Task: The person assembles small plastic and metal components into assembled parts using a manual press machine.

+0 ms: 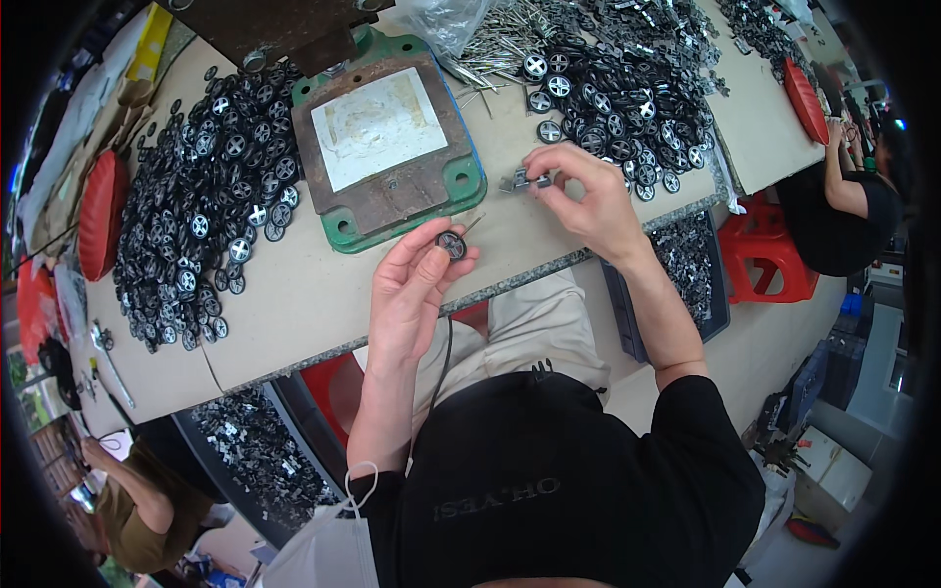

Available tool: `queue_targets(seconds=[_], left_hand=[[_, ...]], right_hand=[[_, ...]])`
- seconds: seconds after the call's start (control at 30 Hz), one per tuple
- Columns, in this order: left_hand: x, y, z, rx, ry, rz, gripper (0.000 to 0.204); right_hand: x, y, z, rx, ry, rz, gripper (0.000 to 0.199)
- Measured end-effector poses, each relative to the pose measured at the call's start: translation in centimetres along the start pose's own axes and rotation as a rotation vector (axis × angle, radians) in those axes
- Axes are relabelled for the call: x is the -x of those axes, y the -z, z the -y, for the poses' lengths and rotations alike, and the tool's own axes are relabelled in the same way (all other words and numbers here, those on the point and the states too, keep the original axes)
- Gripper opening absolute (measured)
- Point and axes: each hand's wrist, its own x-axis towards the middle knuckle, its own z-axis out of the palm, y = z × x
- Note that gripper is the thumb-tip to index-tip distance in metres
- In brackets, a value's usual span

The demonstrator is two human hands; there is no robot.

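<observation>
My left hand (pixel 417 279) pinches a small black toy wheel (pixel 451 245) with a spoked hub between thumb and fingers. A thin metal pin (pixel 476 221) sticks out beside the wheel, pointing up and to the right. To the right, my right hand (pixel 586 196) holds a small dark grey bracket-like part (pixel 525 180) between thumb and forefinger, just above the table. The two hands are apart. Behind them stands a green metal press base (pixel 461 178) with a pale plate (pixel 377 127) on top.
Heaps of small wheels lie left (pixel 211 196) and right (pixel 613 113) of the press. Metal pins (pixel 500 39) and dark small parts (pixel 647 34) pile up behind. Under the table's edge stand bins of parts (pixel 720 318), near a red stool (pixel 760 250). Other people work on both sides.
</observation>
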Motion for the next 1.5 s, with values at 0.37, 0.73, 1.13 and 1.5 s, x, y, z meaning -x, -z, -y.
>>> queue_targets(seconds=[0.37, 0.73, 1.13, 1.5], left_hand=[[0.0, -0.2, 0.0, -0.013, -0.009, 0.000, 0.029], [-0.1, -0.5, 0.1, -0.042, -0.022, -0.020, 0.029], [0.4, -1.6, 0.0, -0.181, -0.072, -0.092, 0.027], [0.5, -1.7, 0.1, -0.255, -0.091, -0.114, 0.029]], right_hand=[[1.0, -0.5, 1.4, 0.473, 0.174, -0.104, 0.023], [1.1, -3.0, 2.3, 0.250, -0.210, -0.155, 0.022], [1.9, -2.3, 1.9, 0.336, 0.026, -0.125, 0.017], [2.1, -2.5, 2.3, -0.494, -0.046, -0.035, 0.032]])
